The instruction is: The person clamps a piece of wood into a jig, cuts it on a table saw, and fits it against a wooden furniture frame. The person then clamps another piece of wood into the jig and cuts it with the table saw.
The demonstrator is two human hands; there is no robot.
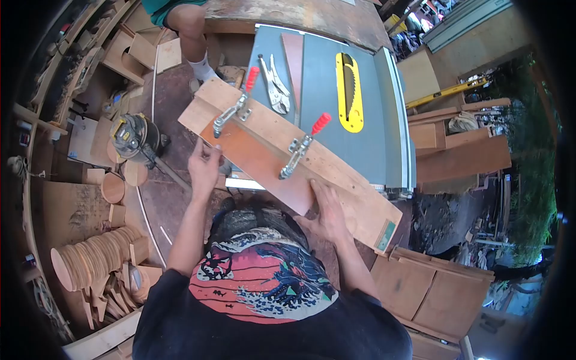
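Note:
A long wooden jig (351, 188) lies slantwise over the front of a grey table saw (324, 66). Two toggle clamps with red handles, a left one (231, 114) and a right one (298, 155), are mounted on it. Along its near side runs a reddish-brown wooden board (258, 162), the clamp tips over it. My left hand (205, 168) is closed at the board's left end, fingers bent against its edge. At the other end my right hand (328, 213) grips the board's corner, thumb below and fingers stretched along the jig; its underside grip is hidden.
Locking pliers (276, 87) and a thin wooden wedge (293, 60) rest on the saw table. A saw blade shows in the yellow insert (349, 96). Another person's leg (191, 30) is at the far left. A shop vacuum (137, 138) and stacked wooden discs (96, 255) stand left.

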